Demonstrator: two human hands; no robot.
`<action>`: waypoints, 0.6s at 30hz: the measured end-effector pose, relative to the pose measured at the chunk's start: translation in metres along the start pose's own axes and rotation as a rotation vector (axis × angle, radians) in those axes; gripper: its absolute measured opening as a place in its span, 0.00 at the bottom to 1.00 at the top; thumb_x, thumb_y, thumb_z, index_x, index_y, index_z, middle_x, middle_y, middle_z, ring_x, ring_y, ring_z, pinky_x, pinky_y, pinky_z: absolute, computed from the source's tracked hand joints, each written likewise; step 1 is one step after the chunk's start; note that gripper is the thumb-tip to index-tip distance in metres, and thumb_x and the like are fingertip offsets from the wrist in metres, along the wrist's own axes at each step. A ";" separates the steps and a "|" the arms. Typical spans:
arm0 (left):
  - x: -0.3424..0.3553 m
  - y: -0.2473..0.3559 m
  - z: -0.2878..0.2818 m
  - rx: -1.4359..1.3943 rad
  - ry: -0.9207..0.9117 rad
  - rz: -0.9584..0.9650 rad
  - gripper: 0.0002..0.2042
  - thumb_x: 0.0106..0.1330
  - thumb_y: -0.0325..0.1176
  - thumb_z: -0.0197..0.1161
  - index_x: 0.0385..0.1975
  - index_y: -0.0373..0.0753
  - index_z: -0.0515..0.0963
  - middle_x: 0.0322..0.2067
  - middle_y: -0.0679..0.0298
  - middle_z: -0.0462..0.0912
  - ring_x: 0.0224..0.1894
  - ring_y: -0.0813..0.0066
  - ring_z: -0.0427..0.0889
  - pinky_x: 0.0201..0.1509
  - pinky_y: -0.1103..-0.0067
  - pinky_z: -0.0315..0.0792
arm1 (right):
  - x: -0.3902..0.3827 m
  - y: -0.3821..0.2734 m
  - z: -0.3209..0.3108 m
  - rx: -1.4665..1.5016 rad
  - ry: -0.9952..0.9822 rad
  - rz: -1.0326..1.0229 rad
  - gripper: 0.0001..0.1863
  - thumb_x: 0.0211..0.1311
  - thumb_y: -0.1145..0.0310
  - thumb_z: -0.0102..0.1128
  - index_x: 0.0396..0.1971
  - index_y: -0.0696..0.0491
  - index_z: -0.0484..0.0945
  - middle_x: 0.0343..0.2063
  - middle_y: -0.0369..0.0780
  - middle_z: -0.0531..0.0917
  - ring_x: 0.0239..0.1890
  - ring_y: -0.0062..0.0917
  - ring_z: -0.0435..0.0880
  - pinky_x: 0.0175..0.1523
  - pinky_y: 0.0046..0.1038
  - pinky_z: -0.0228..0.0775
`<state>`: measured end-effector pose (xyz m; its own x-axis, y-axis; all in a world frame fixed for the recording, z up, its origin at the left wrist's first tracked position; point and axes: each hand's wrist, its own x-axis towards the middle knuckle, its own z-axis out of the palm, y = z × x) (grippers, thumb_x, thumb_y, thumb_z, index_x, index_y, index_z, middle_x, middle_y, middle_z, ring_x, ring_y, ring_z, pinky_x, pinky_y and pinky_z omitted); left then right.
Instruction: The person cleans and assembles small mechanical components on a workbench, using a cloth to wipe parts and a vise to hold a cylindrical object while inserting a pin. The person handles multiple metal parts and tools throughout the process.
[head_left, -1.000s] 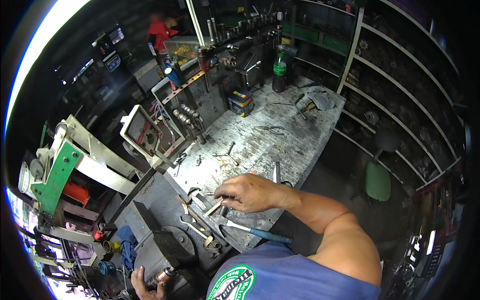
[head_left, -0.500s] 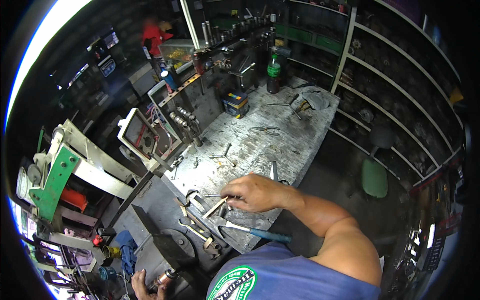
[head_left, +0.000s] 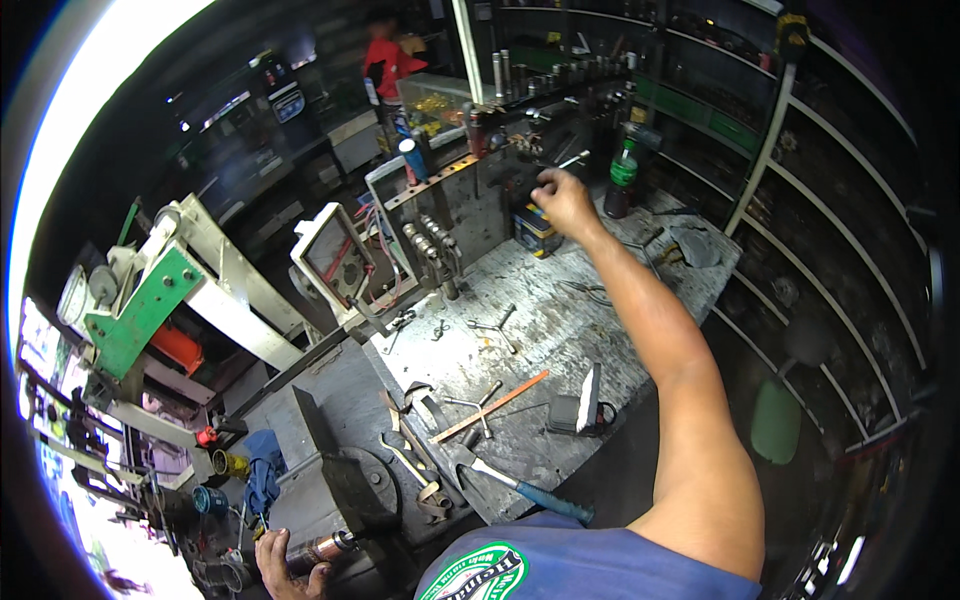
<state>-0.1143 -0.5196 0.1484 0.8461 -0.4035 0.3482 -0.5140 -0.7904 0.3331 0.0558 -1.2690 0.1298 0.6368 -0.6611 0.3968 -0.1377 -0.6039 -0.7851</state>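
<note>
My left hand, at the lower left, is wrapped around a cylindrical metal part with a shiny end. My right arm stretches across the workbench, and my right hand is over a dark boxed battery-like block, close below a T-handle wrench at the tool rack. Its fingers look bent, but their tips are too unclear to tell a grip. A thin orange-brown strip lies on the bench across a three-armed wrench. Nearer me rests a hammer with a blue handle.
Another three-armed wrench and a black case lie on the bench. A green-labelled bottle stands at its far end, by a grey cloth. Shelves flank the right. A round steel base sits left.
My right hand has left the strip on the bench and moved up and away to the tool rack. The view has shifted left. My left hand still grips the metal part.
</note>
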 end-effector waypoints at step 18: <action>-0.062 0.037 -0.012 0.134 0.145 -0.297 0.39 0.58 0.56 0.85 0.66 0.39 0.84 0.66 0.52 0.84 0.71 0.44 0.80 0.81 0.50 0.68 | 0.344 0.194 0.011 -1.004 0.133 -0.328 0.34 0.81 0.36 0.53 0.45 0.54 0.93 0.46 0.55 0.92 0.50 0.57 0.91 0.55 0.57 0.83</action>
<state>-0.1875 -0.5178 0.1497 0.9223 -0.0847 0.3772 -0.2172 -0.9206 0.3244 0.2563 -1.6090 0.1090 0.6768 -0.4057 0.6143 -0.5756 -0.8118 0.0980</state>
